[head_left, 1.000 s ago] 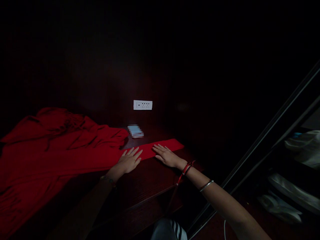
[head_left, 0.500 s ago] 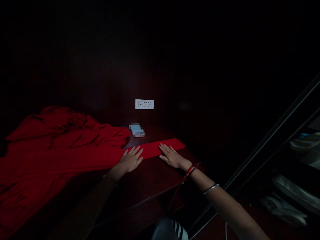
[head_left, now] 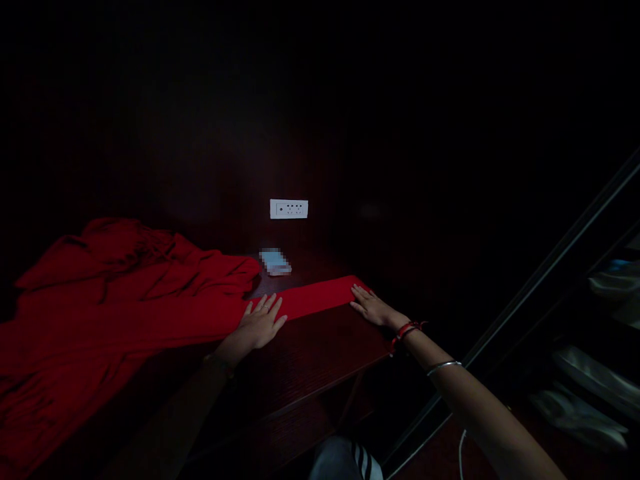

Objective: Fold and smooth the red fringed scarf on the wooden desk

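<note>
A long red fringed scarf lies on a dark wooden surface, its right part flattened into a narrow band. My left hand rests on this band with fingers spread, palm down, a ring on one finger. At the band's right end, my right hand presses flat with its fingers stretched out. To the left the red cloth bunches up in a rumpled heap with fringe showing. Neither hand grips anything.
A white wall socket sits on the dark back wall. Below it lies a pale blue, blurred flat item. The wooden surface ends at a front edge. A metal-edged frame slants at the right, with plastic-wrapped items beyond.
My right hand has slid right along the red band to its far end. My left hand has stayed in nearly the same place.
</note>
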The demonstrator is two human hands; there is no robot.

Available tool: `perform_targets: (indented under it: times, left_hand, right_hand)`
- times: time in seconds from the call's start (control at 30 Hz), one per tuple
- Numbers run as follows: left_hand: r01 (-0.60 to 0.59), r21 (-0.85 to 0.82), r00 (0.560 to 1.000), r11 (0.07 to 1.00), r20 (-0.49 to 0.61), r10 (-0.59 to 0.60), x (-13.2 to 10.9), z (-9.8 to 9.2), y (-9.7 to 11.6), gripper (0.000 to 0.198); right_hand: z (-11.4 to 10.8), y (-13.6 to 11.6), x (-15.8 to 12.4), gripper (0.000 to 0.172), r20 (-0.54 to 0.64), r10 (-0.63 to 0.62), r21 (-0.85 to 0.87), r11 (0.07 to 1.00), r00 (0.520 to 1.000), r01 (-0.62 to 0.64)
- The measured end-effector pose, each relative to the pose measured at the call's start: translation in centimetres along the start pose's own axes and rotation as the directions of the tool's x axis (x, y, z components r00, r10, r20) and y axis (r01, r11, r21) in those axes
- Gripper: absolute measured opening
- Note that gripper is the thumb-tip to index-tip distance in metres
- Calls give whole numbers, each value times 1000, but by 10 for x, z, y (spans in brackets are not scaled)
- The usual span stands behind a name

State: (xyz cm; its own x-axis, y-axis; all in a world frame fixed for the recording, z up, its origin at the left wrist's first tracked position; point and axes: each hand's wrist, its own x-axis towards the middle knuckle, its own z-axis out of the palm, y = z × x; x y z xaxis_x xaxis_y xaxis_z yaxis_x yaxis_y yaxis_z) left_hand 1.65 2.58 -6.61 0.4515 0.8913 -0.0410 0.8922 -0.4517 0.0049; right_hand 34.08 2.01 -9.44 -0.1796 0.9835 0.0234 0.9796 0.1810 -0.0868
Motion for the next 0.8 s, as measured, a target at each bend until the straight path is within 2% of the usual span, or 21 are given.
perform_targets:
  times: [0.1,0.17,0.27,0.4,0.5,0.6,0.73,0.8]
  left_hand:
    - [-1,0,1000,1000,6,1,1,0,0,56]
    - [0,8,1000,1000,5,0,2,2,-1,57]
    - [1,13,1000,1000,-1,-1,3,3,-2,56]
    - [-4,13,1000,1000,-20,4,2,4,-3,56]
    - [-6,8,1000,1000,-23,6,1,4,-4,55]
    - [21,4,1000,1000,-23,-21,0,4,-4,54]
    - [123,-14,992,992,-28,-123,-1,3,0,53]
    - [172,-37,985,984,-19,-173,-2,2,3,54]
  right_hand:
    - [-3,13,1,70,-4,73,-23,997,997,-73]
    - [-7,5,0,71,-24,66,-25,998,998,-66]
    - [-12,-34,-2,73,-62,-75,6,997,995,76]
    - [-14,-99,1,69,-82,-345,63,934,935,351]
    - [-10,-118,8,69,-45,-399,81,912,916,401]
    - [-6,-97,14,69,-11,-319,82,944,948,319]
    - [-8,-40,18,70,40,-63,26,998,997,62]
    - [-14,-28,21,70,59,29,23,999,998,-30]
